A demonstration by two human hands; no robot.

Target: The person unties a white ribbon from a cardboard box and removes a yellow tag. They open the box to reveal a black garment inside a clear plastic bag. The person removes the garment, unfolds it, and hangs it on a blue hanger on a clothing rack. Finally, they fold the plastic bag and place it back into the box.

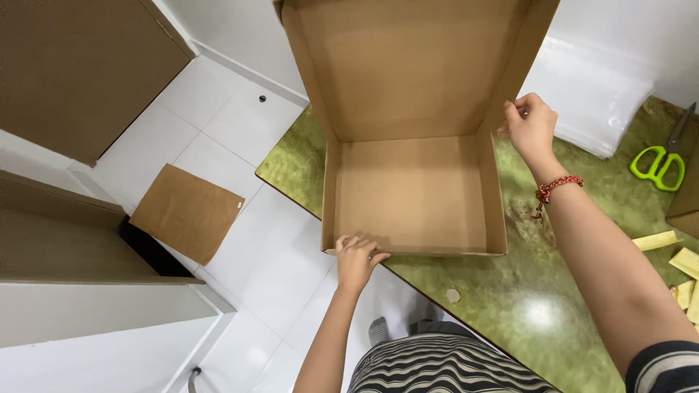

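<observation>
The white tiled floor [240,240] fills the left and lower part of the view, and on it lies a flat square piece of brown cardboard [187,212] beside a large brown and white piece of furniture [80,218]. To the right stands a table with a glossy green marbled top [553,291], seen from above with its corner pointing to the floor. On this table, near its left edge, stands the open cardboard box [411,193]; its lid [408,62] is raised upright behind the tray, and the inside of the tray shows only bare cardboard. Behind the box on the right lies a stack of clear plastic sheets [590,94]. The right hand [530,125] is at the far right corner of the box, where the side wall meets the lid, with the fingers curled together and pinching the cardboard edge there. The left hand [357,258] rests on the near front wall of the box at its left end, the fingers bent over the rim and pressing on it. On the right wrist is a red braided bracelet [557,187]. Green-handled scissors [661,164] lie at the far right edge of the table, well apart from the box, and some pale yellow strips [673,255] lie nearer to the person.
</observation>
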